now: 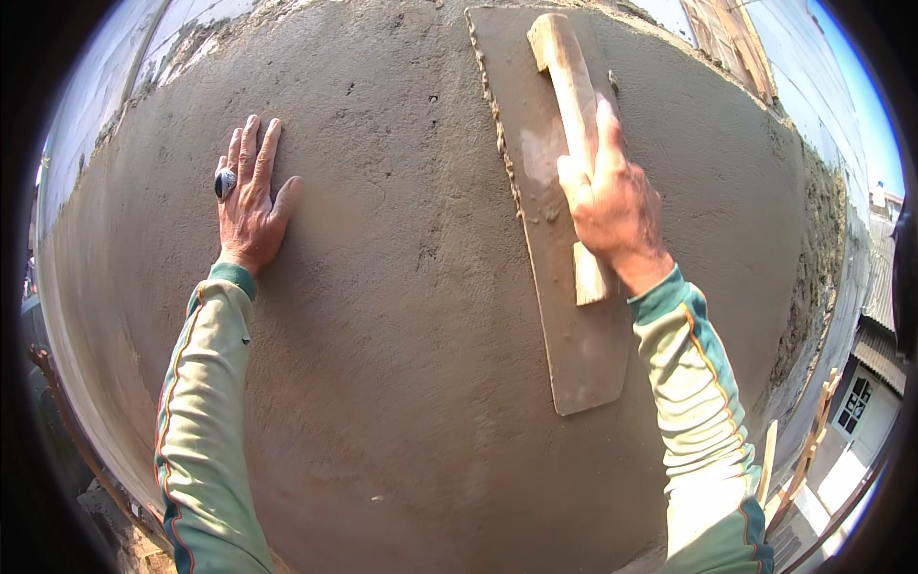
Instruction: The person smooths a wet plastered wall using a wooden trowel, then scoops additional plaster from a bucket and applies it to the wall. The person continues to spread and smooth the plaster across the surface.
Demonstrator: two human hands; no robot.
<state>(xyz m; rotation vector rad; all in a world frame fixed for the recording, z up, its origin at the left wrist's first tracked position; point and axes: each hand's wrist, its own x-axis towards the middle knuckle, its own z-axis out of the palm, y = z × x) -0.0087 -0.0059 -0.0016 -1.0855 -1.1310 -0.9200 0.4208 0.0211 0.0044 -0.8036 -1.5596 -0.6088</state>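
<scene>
A grey, freshly rendered wall surface (pixel 402 316) fills most of the view. My left hand (pixel 251 196) lies against it at the left, fingers stretched out, with a dark ring on one finger. On the right, my right hand (pixel 612 201) grips the wooden handle (pixel 559 57) of a long rectangular plastering float (pixel 579 364). The float's blade stands upright against the wall, its long edges running up and down, with wet mortar clinging along its left edge and upper right.
Rougher, paler wall edges (pixel 813 239) border the render at top and right. Wooden sticks (pixel 808 440) stand at the lower right, with thin bars (pixel 67 411) at the lower left. A building (pixel 865 392) with corrugated roofing shows at the far right, under sky.
</scene>
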